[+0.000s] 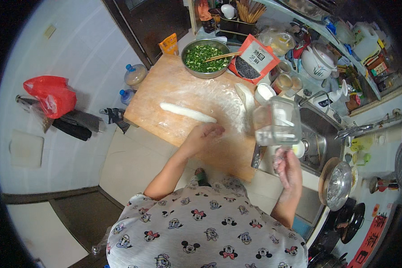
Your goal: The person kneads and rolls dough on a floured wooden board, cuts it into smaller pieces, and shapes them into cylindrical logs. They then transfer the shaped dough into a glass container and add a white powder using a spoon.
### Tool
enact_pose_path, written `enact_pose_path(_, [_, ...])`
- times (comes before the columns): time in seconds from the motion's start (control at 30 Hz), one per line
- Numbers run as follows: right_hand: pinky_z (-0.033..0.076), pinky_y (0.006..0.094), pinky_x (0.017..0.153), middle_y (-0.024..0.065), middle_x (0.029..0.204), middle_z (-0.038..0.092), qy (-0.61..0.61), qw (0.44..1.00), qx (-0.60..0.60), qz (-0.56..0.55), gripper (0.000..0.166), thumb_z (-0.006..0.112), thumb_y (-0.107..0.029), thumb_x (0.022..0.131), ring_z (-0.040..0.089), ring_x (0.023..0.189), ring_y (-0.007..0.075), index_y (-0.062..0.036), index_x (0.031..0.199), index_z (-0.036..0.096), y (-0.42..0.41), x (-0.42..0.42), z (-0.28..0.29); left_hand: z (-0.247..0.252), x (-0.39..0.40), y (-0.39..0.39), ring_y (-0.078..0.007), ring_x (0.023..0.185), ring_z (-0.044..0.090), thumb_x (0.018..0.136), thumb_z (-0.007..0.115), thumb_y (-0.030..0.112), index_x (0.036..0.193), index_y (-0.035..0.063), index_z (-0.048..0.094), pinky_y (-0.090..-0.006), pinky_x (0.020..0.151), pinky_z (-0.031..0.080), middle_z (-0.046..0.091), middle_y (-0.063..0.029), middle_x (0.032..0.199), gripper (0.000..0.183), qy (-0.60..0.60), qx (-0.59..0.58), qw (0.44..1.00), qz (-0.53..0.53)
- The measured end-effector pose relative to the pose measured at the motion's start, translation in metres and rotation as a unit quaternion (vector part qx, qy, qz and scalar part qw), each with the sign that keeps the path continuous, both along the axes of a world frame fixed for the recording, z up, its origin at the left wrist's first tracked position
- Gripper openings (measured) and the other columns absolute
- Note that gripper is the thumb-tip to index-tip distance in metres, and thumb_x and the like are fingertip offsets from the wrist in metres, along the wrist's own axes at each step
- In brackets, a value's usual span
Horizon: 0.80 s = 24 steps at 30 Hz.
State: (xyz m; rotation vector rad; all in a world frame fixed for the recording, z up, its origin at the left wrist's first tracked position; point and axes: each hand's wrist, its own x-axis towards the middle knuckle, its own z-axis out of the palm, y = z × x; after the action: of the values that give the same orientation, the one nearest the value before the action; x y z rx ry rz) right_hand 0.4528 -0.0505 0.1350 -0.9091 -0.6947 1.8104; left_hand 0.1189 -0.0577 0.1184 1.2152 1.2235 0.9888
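A long roll of white dough [187,112] lies on the floured wooden board [154,90]. My left hand [209,134] is over the board just below the roll's right end, its fingers curled and blurred; whether anything is in them cannot be told. Floury and partly curled, my right hand [288,164] is just below a clear rectangular container [278,122]; whether they touch is unclear. Another piece of dough [244,95] rests at the board's right side. At the far edge stands a steel bowl [206,74] of chopped greens, with chopsticks [222,56] across it.
A red and white packet [254,58] stands beside the bowl, with a white cup [264,93] and several jars to its right. A steel sink [316,134] is at the right. Bottles with blue caps [135,74] stand off the board's left edge.
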Motion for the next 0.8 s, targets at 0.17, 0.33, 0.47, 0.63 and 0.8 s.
enact_pose_path(0.17, [0.041,0.0204,0.061,0.0018,0.084,0.057,-0.084,0.992,-0.015,0.089,0.030,0.051,-0.028,0.099,0.049,0.068,0.0090,0.0004,0.105,0.056,-0.018,-0.051,-0.033,-0.018,-0.025,-0.008,-0.0137,0.099,0.059,0.099,0.050,0.020,0.117,-0.0036,0.061,-0.0276,0.090,0.046,0.065,-0.0064,0.107,0.031,-0.030,-0.021,0.999,0.026])
enact_pose_path(0.33, [0.040,0.0212,0.062,0.0023,0.084,0.060,-0.276,0.947,-0.055,0.156,0.024,0.046,-0.021,0.101,0.052,0.073,0.0083,0.0000,0.106,0.057,-0.037,-0.057,-0.074,-0.001,-0.034,-0.006,-0.0132,0.099,0.058,0.099,0.050,0.019,0.111,-0.0020,0.064,-0.0270,0.090,0.045,0.065,-0.0059,0.103,0.028,-0.055,-0.072,0.995,0.030])
enact_pose_path(0.47, [0.043,0.0273,0.070,0.0054,0.091,0.062,-0.351,0.925,0.115,0.091,0.019,0.050,-0.016,0.096,0.056,0.081,0.0155,-0.0023,0.103,0.061,-0.061,-0.068,-0.105,-0.038,-0.077,0.025,-0.0110,0.095,0.058,0.099,0.049,0.021,0.099,0.0004,0.064,-0.0250,0.086,0.045,0.066,-0.0051,0.097,0.026,-0.106,-0.060,0.991,0.047])
enact_pose_path(0.63, [0.043,0.0369,0.084,0.0117,0.102,0.061,-0.449,0.881,0.030,0.143,0.019,0.055,-0.014,0.089,0.056,0.096,0.0252,-0.0040,0.102,0.064,-0.103,-0.072,-0.135,-0.047,-0.120,0.099,-0.0154,0.083,0.062,0.100,0.046,0.022,0.102,0.0009,0.060,-0.0261,0.078,0.050,0.066,-0.0082,0.092,0.025,-0.127,-0.116,0.981,0.091])
enact_pose_path(0.8, [0.046,0.0306,0.074,0.0060,0.100,0.062,-0.398,0.912,0.050,-0.082,0.023,0.055,-0.017,0.092,0.057,0.087,0.0176,-0.0019,0.109,0.061,-0.130,-0.134,-0.166,-0.114,-0.179,0.211,-0.0252,0.086,0.066,0.098,0.050,0.029,0.110,-0.0013,0.052,-0.0381,0.078,0.057,0.065,-0.0167,0.095,0.032,-0.303,-0.226,0.922,0.086])
